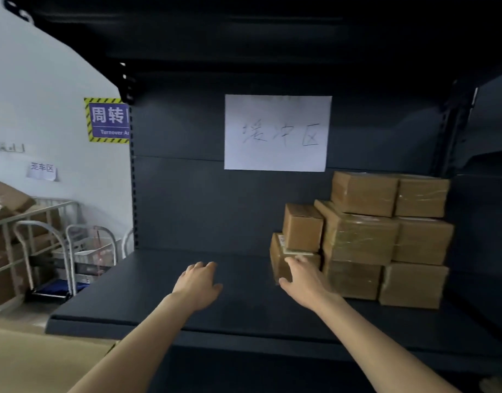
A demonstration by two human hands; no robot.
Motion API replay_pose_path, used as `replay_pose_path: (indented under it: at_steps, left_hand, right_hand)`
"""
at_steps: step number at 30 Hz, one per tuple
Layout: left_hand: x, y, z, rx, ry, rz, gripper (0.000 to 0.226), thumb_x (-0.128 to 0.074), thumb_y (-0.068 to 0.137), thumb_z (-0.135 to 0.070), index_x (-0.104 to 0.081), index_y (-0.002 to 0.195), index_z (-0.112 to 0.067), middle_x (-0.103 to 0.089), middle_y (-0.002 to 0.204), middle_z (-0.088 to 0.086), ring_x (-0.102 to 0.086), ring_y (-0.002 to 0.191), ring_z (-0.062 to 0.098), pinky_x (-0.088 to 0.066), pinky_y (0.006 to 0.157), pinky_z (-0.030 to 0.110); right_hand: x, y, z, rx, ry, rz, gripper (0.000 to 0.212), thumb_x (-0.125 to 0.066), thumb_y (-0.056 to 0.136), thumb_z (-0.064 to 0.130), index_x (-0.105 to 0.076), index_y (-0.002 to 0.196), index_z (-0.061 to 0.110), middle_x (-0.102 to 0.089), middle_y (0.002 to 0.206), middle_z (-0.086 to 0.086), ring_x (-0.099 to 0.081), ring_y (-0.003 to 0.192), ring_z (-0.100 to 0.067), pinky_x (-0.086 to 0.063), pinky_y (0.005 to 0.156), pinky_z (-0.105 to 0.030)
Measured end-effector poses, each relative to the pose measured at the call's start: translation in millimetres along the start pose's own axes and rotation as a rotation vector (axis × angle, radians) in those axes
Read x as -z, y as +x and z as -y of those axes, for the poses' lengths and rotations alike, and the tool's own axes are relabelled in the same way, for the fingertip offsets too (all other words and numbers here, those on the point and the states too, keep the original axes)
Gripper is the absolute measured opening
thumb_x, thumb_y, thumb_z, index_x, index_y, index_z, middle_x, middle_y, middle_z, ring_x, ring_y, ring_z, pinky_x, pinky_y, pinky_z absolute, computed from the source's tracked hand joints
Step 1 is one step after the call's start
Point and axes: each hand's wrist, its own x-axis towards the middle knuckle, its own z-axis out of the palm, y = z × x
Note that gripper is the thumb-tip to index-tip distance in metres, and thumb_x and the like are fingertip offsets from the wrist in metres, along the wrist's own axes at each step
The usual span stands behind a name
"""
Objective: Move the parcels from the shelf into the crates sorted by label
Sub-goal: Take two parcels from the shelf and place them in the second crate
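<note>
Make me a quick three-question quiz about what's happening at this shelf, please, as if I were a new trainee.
1. True or false: the left hand is holding a box.
2. Which box does the right hand touch? A) the top box of the tall stack B) the low box at the stack's left end C) a box on the floor
3. Fill in: a white ____ with handwriting hangs on the shelf's back panel.

Key: 1 false, it is empty above the shelf; 2 B; 3 paper.

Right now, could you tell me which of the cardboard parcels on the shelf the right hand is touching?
The right hand touches the low parcel at the stack's left end, under the small cube-shaped parcel. The taller taped parcels sit farther right, untouched.
</note>
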Motion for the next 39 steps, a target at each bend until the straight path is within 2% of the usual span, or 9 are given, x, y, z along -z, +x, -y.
replay_pose_path:
  at_steps: [8,12,18,23,26,29,33,36,39]
  left_hand:
    - [-13,34,-79,-0.081,-0.147,0.031,0.062,-0.048,0.092,-0.034,-0.024,0.146,-0.016,-0.039,0.142,0.009,-0.035,0.133,0.026,-0.038,0.105,0.038]
    - [-9,55,-97,-0.086,-0.352,0.013,0.061,-0.049,0.093,-0.034,-0.026,0.145,-0.012,-0.040,0.143,0.010,-0.042,0.129,0.024,-0.039,0.099,0.030]
    - [6,93,-119,-0.082,-0.561,-0.019,0.059,-0.046,0.095,-0.036,-0.028,0.144,-0.008,-0.045,0.140,0.011,-0.050,0.119,0.022,-0.039,0.091,0.026]
    - [11,119,-138,-0.103,-0.647,0.017,0.059,-0.038,0.097,-0.039,-0.027,0.145,-0.007,-0.043,0.143,0.010,-0.045,0.129,0.024,-0.038,0.097,0.027]
    - [10,137,-145,-0.088,-0.726,0.057,0.058,-0.032,0.097,-0.046,-0.038,0.140,-0.008,-0.049,0.138,0.011,-0.048,0.124,0.026,-0.039,0.103,0.034]
    - [9,147,-147,-0.049,-0.885,0.109,0.057,-0.032,0.096,-0.048,-0.041,0.138,-0.011,-0.051,0.135,0.009,-0.048,0.123,0.026,-0.039,0.106,0.038]
    - [5,156,-134,0.032,-1.060,0.114,0.049,-0.041,0.096,-0.037,-0.041,0.138,-0.012,-0.054,0.130,0.008,-0.052,0.119,0.026,-0.043,0.103,0.041]
    - [5,151,-117,0.073,-1.302,0.145,0.042,-0.041,0.097,-0.022,-0.038,0.138,-0.014,-0.054,0.123,0.007,-0.054,0.107,0.023,-0.046,0.090,0.035]
    - [4,143,-93,0.040,-1.478,0.150,0.045,-0.039,0.097,-0.011,-0.035,0.141,-0.023,-0.054,0.123,0.007,-0.056,0.102,0.022,-0.048,0.083,0.035]
  right_hand:
    - [13,9,-33,-0.025,0.201,-0.080,0.060,-0.051,0.093,0.032,-0.024,0.145,0.014,-0.032,0.146,-0.005,-0.039,0.131,-0.020,-0.037,0.103,-0.030]
    - [13,24,-32,-0.086,0.317,-0.109,0.069,-0.053,0.092,0.032,-0.016,0.147,0.014,-0.029,0.149,-0.008,-0.035,0.135,-0.022,-0.035,0.106,-0.031]
    - [8,61,-28,-0.223,0.471,-0.224,0.076,-0.060,0.088,0.029,-0.015,0.147,0.011,-0.036,0.143,-0.014,-0.048,0.124,-0.025,-0.046,0.100,-0.036]
    - [5,80,-28,-0.335,0.583,-0.337,0.083,-0.058,0.089,0.027,-0.003,0.149,0.008,-0.029,0.150,-0.014,-0.036,0.135,-0.027,-0.036,0.109,-0.038]
    - [3,88,-24,-0.368,0.655,-0.389,0.083,-0.057,0.090,0.023,-0.002,0.149,0.007,-0.027,0.151,-0.014,-0.032,0.138,-0.027,-0.031,0.110,-0.035]
    - [3,94,-25,-0.386,0.689,-0.395,0.077,-0.056,0.091,0.024,-0.009,0.149,0.008,-0.032,0.148,-0.012,-0.037,0.134,-0.026,-0.035,0.106,-0.033]
    - [-1,98,-30,-0.303,0.791,-0.346,0.047,-0.056,0.090,0.030,-0.044,0.134,0.020,-0.043,0.129,-0.002,-0.049,0.107,-0.015,-0.039,0.094,-0.027]
    - [-1,99,-27,-0.256,0.948,-0.323,0.046,-0.054,0.088,0.047,-0.046,0.131,0.032,-0.045,0.126,0.002,-0.049,0.110,-0.013,-0.042,0.097,-0.031]
    - [-3,105,-15,-0.197,0.977,-0.303,0.038,-0.050,0.089,0.049,-0.048,0.124,0.036,-0.046,0.131,0.001,-0.048,0.111,-0.012,-0.043,0.090,-0.028]
